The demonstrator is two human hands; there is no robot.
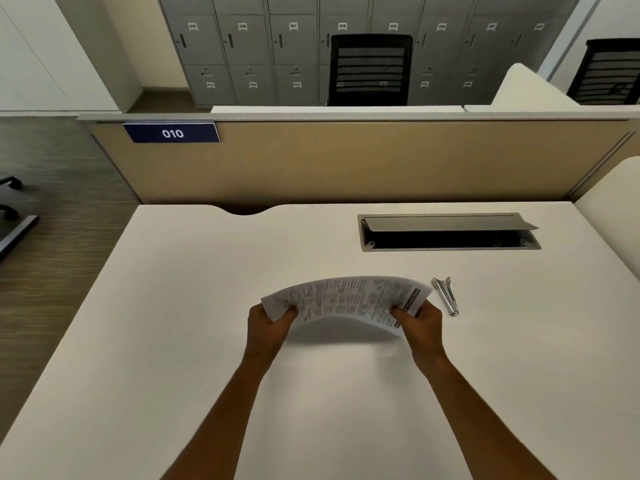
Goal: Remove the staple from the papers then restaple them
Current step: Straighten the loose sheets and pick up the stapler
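Office lockers (242,57) in grey, each with a small number tag, line the far wall, and a black mesh-backed chair (370,69) stands in front of them beyond a tan partition (346,161). On that partition, up at the left, hangs a dark blue sign (172,133) reading 010. Nearer the camera lies a wide white desk (180,341), with a curved notch cut in its far edge and, to the right, a cable tray (448,233) whose grey lid is propped open over a dark slot.

Both bare arms reach forward over the desk. The left hand (268,323) is closed on the left end of the printed papers (343,301), thumb on top and the other fingers underneath. The right hand (420,322) grips the right end the same way, thumb pressed on the printed face. Between the two grips the papers arch upward, lifted clear of the desk, with a soft shadow below them. Their text is dense and small, too blurred to read, and a darker printed band runs along the right end. The staple itself cannot be made out.

Just beyond the right hand, apart from the papers, a small silver stapler (446,295) rests on the desk, seemingly hinged open.
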